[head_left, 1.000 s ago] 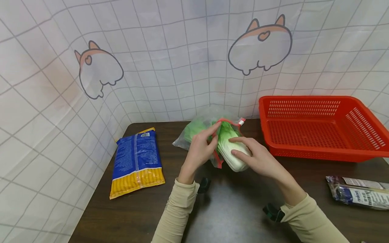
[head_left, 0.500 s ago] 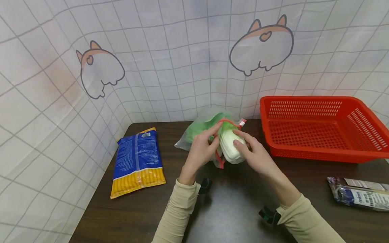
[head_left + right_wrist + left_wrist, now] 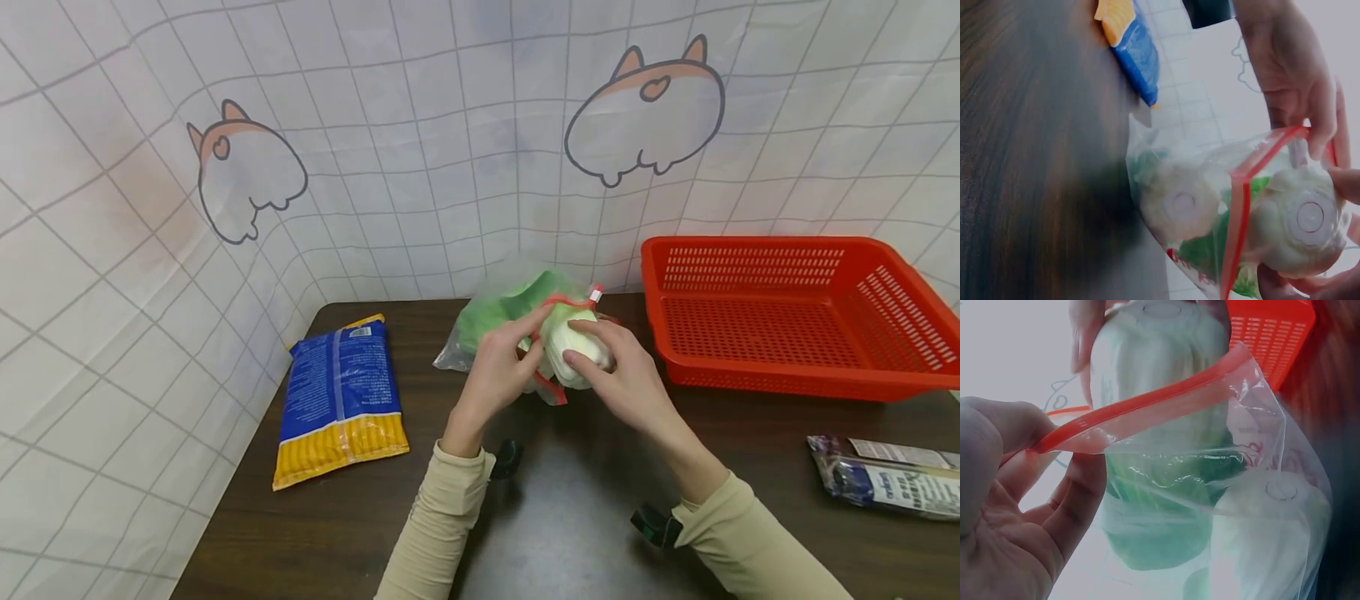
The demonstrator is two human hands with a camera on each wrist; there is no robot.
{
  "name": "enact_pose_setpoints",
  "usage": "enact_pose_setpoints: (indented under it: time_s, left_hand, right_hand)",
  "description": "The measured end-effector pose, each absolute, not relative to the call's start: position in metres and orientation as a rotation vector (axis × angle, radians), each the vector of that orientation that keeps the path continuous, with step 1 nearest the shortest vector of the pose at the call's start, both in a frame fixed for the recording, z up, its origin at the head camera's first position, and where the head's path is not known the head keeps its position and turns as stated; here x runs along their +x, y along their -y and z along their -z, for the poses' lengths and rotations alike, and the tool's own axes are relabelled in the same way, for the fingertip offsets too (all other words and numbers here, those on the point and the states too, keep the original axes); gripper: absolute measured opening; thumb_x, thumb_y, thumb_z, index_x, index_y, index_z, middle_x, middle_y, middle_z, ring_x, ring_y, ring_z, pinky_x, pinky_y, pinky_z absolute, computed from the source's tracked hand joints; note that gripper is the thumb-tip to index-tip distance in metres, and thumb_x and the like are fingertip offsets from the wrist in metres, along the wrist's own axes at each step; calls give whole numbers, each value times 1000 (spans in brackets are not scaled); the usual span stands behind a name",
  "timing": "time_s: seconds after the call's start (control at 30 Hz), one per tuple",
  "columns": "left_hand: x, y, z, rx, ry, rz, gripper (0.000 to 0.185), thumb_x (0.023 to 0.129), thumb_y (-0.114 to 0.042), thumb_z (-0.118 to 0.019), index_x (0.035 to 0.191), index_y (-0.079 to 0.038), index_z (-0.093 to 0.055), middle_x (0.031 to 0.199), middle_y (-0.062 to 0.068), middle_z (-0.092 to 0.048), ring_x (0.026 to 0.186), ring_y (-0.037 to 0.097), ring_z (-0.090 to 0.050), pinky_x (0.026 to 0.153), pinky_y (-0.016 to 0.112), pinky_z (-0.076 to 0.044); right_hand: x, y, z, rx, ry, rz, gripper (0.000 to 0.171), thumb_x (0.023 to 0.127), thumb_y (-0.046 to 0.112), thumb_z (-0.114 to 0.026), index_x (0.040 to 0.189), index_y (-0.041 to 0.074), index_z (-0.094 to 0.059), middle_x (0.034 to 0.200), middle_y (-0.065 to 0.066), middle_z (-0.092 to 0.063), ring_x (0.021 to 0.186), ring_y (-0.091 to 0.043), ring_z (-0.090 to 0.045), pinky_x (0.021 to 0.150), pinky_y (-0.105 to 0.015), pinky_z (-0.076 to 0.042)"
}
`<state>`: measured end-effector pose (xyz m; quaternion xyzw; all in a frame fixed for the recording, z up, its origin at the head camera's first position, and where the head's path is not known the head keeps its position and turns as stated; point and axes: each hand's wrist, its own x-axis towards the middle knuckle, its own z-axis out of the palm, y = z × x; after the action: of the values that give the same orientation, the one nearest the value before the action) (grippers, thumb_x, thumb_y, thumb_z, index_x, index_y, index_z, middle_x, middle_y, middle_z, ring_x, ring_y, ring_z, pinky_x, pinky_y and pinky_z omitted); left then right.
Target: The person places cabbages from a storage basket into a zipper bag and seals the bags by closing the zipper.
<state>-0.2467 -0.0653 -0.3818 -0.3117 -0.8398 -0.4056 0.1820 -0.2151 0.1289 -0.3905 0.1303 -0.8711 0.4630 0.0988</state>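
- My left hand [image 3: 498, 375] pinches the red zip rim of the clear bag [image 3: 480, 321], which lies at the far middle of the bench [image 3: 570, 517].
- My right hand [image 3: 622, 379] curls round the pale cabbage [image 3: 573, 346], half inside the bag's mouth.
- The right wrist view alone shows a second cabbage [image 3: 1179, 203] already in the bag.
- Only the head view shows the red basket [image 3: 787, 317] to the right and the blue packet [image 3: 341, 400] to the left; its print is too small to read.
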Motion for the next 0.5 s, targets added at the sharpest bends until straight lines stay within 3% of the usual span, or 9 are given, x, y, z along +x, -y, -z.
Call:
enact_pose_setpoints:
  time_s: [0.23, 0.5]
  left_hand:
    - [-245, 63, 384, -880, 2401, 1141, 48, 91, 3, -56, 137, -11, -58, 84, 4, -64, 64, 12, -49, 55, 19, -42]
    - [-246, 65, 381, -793, 2367, 1221, 45, 92, 1, -54, 136, -7, -59, 86, 5, -59, 59, 14, -46, 50, 20, -41]
  right_hand:
    - [-221, -119, 396, 395, 2511, -1365, 44, 91, 27, -70, 132, 15, -61, 138, -14, -50, 120, -33, -47, 88, -52, -44]
    - [-217, -127, 394, 466, 2564, -1713, 53, 91, 30, -70, 139, 19, -53, 151, -9, -32, 130, -30, -39, 93, -48, -46]
